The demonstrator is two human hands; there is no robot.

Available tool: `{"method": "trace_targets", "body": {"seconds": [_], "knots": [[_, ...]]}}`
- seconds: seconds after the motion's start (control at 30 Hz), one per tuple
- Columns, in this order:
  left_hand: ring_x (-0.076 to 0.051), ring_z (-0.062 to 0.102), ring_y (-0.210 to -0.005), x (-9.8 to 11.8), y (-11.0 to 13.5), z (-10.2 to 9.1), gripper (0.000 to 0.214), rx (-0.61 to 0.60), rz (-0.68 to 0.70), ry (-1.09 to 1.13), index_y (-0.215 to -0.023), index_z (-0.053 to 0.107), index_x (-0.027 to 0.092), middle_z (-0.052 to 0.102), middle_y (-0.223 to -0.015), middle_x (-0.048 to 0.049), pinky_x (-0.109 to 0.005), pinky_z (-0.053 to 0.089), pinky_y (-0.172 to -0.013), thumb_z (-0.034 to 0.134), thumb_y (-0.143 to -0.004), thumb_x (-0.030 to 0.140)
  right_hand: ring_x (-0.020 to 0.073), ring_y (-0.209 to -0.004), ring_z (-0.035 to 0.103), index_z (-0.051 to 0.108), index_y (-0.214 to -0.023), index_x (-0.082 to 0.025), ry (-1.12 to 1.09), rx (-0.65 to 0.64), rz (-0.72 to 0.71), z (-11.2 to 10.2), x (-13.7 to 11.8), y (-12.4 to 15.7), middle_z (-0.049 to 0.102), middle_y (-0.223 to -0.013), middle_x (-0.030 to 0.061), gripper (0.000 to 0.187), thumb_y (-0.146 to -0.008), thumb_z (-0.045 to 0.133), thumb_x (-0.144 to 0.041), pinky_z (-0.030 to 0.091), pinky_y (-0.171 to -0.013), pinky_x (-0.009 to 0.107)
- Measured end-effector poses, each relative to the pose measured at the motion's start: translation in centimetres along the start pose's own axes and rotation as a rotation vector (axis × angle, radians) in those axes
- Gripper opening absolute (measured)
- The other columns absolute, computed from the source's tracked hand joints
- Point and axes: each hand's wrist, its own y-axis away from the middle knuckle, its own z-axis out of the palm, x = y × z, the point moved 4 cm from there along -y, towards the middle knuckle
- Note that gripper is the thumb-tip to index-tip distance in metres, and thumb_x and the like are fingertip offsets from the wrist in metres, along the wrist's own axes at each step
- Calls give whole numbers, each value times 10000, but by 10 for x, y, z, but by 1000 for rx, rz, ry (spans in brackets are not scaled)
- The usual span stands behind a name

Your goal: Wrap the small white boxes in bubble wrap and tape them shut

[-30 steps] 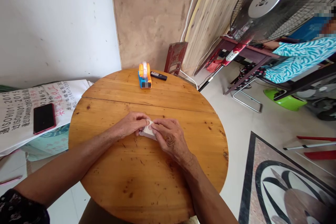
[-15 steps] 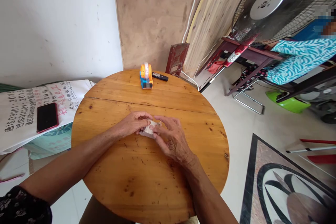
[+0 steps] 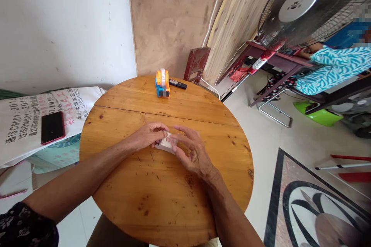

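Observation:
A small whitish box (image 3: 168,144) with reddish print on its top rests on the wooden table, near the middle. My left hand (image 3: 150,135) grips its left end between thumb and fingers. Over the right side of the box, my right hand (image 3: 191,148) is spread, thumb and fingers apart. Its thumb tip is close to the right edge of the box; whether it touches cannot be made out. The fingers of both hands cover part of the box.
On the round wooden table (image 3: 162,200), a blue and orange tape dispenser (image 3: 162,85) and a black remote-like object (image 3: 177,84) stand at the far edge. Left lies a phone (image 3: 52,127) on printed sacks (image 3: 17,104). At right are a fan (image 3: 301,4) and a seated person (image 3: 342,65).
My right hand has drawn slightly right and its fingers have spread, uncovering more of the box's printed top. My left hand keeps its hold.

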Motion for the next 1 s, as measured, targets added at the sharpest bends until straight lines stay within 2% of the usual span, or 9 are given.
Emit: {"method": "trace_targets", "body": {"seconds": [0.13,0.37,0.47,0.57,0.67,1.0], "knots": [[-77,489,-446,-1,-1,0,259,-5,4,2,-951,637,147,554,-575,46,-179,422,-405,613,-778,338,260,-1187,568,696,-1043,-250,3,-17,-7,5,-2,0,616,-1311,93,197,-877,591,-250,418,-996,482],[-76,486,-434,0,-1,0,283,20,-30,-5,-937,639,133,542,-539,52,-174,408,-393,618,-735,330,256,-1207,572,680,-1021,-251,-244,136,209,-7,20,2,623,-1274,94,168,-899,580,-308,428,-1041,474],[-77,479,-427,2,0,0,296,29,-45,4,-943,643,128,544,-532,51,-178,403,-393,619,-717,317,272,-1265,528,639,-1107,-251,-260,50,224,-5,24,2,584,-1330,101,254,-863,623,-319,400,-1069,486],[-76,476,-420,4,1,-1,299,41,-54,14,-954,647,129,545,-526,53,-183,399,-403,616,-715,306,288,-1316,477,517,-1308,-264,-247,-108,206,3,21,2,524,-1404,106,521,-820,675,-359,383,-1082,496],[-79,493,-438,5,1,-2,278,55,-55,14,-942,652,131,557,-530,47,-184,397,-423,623,-714,287,299,-1286,494,424,-1397,-253,-191,-180,193,10,17,3,525,-1404,114,688,-785,716,-372,395,-1059,497],[-83,513,-459,-1,-1,-4,198,56,-36,-23,-867,642,153,555,-529,49,-182,379,-427,624,-735,300,284,-1183,581,478,-1344,-237,-216,-145,268,18,25,4,627,-1287,105,596,-784,680,-279,423,-1004,469]]}}
